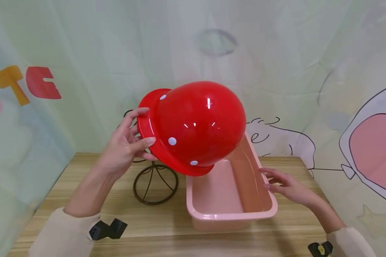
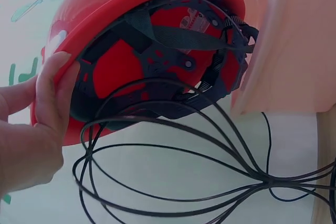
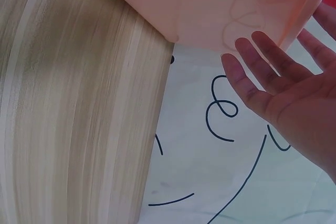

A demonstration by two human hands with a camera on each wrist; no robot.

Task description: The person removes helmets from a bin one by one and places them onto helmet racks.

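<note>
My left hand (image 1: 123,144) pinches the brim of a red hard hat (image 1: 199,121), thumb on the outer face. The hat is tilted on its side, crown to the right, overlapping the far part of a pink plastic tub (image 1: 231,216) in the head view. Inside the hat, dark straps and a suspension band (image 2: 178,38) show in the left wrist view. A dark wire stand (image 1: 156,184) with a round base is just below the left hand. My right hand (image 1: 287,187), fingers loosely extended, rests at the tub's right rim.
Tub and stand are on a wood-grain table (image 1: 141,228). A pale printed curtain (image 1: 109,64) with cartoon drawings hangs close behind the table and at both sides. Black camera mounts (image 1: 107,229) sit at both wrists.
</note>
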